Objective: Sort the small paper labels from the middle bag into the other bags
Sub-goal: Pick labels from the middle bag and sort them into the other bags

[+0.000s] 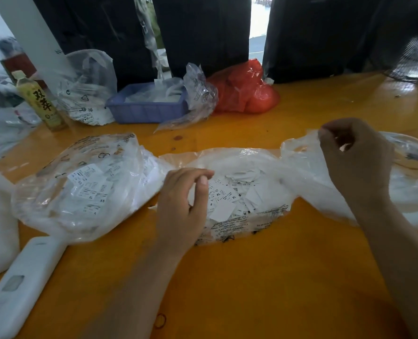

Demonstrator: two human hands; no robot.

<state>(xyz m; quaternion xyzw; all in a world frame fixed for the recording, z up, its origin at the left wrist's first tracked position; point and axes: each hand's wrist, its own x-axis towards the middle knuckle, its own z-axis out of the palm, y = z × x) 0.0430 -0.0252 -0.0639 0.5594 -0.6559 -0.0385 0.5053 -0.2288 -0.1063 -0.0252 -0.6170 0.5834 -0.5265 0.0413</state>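
The left hand [186,201] rests loose at the middle bag [242,192] of labels [230,196], mid-table; the right hand [354,155] pinches the right bag's [301,157] rim — lift that mouth wide; take one label at a time.

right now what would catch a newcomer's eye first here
The middle bag lies open on the orange table, full of small white labels, with the left hand at its edge. The right hand pinches the right bag. At the back sits a bright red bag.
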